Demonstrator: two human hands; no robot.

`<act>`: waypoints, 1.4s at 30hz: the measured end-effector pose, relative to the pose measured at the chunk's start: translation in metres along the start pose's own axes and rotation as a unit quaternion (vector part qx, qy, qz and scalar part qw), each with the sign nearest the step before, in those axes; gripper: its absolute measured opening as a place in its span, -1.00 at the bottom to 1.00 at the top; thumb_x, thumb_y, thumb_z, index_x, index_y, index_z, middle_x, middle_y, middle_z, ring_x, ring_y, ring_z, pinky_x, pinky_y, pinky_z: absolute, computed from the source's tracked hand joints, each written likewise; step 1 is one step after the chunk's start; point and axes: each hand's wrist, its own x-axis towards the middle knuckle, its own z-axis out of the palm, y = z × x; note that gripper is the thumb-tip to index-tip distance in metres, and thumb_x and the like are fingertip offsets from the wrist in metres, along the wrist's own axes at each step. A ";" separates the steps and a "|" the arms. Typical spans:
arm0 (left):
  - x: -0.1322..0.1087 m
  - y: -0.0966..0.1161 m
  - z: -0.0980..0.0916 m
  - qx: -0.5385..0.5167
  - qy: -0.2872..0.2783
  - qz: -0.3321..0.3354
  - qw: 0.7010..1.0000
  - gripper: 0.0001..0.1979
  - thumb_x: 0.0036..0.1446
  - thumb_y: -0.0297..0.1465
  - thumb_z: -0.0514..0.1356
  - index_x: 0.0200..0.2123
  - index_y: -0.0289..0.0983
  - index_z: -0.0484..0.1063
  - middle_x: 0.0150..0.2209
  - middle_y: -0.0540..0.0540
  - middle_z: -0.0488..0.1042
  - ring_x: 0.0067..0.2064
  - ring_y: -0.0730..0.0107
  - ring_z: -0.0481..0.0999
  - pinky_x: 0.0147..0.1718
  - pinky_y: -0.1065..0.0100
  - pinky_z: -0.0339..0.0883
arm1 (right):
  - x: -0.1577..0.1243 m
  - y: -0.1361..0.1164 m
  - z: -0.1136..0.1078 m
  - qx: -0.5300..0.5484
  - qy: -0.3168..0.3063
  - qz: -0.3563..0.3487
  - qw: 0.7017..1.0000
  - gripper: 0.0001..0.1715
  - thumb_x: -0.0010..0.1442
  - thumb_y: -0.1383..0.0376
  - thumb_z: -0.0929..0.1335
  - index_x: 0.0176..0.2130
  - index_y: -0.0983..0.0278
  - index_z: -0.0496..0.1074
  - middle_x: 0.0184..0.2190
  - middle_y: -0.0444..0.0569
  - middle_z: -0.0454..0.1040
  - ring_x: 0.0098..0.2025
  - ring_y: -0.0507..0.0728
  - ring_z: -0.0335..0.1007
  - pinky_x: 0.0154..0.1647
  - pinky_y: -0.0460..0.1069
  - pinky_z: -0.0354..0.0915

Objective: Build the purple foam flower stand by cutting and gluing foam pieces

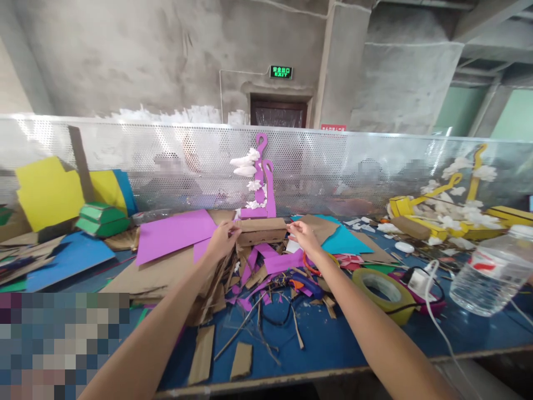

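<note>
Both my arms reach forward over a blue table [333, 344]. My left hand [222, 239] pinches the left end of a brown cardboard box [262, 230], and my right hand [302, 233] pinches its right end. On top of the box stands a purple cardboard ornament [263, 183] with white paper flowers. Purple and brown cardboard scraps [258, 272] lie in a heap just in front of the box.
A purple sheet [175, 233] lies left of the box, a teal sheet [345, 239] to its right. A tape roll [381, 289], a water bottle [491, 275], white cables, and a yellow flowered model [445, 211] are at right. A perforated metal screen [375, 166] closes the back.
</note>
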 end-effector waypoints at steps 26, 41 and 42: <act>-0.001 -0.006 -0.006 -0.073 -0.069 -0.049 0.994 -0.79 -0.01 -0.29 0.26 -0.30 -0.27 0.51 -0.29 -0.10 0.48 -0.29 0.24 0.52 -0.17 0.17 0.42 | -0.006 -0.018 -0.009 -0.008 0.004 0.010 1.000 -0.54 -0.10 0.01 0.51 -0.31 0.30 0.53 -0.40 -0.02 0.52 -0.38 0.09 0.41 -0.32 -0.01 0.40; -0.016 0.042 -0.031 -0.066 -0.330 -0.030 0.941 -0.68 0.16 -0.10 0.22 -0.16 -0.20 0.47 -0.36 -0.06 0.60 -0.37 0.25 0.57 -0.38 0.32 0.34 | -0.012 -0.022 -0.005 0.008 -0.031 0.027 0.999 -0.67 -0.07 0.11 0.53 -0.40 0.28 0.46 -0.50 -0.08 0.48 -0.45 0.06 0.41 -0.31 0.01 0.42; -0.015 0.039 -0.029 -0.041 -0.301 -0.025 0.952 -0.70 0.15 -0.11 0.22 -0.18 -0.20 0.46 -0.38 -0.06 0.58 -0.38 0.26 0.55 -0.38 0.32 0.32 | -0.012 -0.022 -0.005 0.012 -0.033 0.028 0.999 -0.66 -0.07 0.12 0.53 -0.40 0.27 0.46 -0.49 -0.08 0.49 -0.44 0.06 0.41 -0.30 0.01 0.42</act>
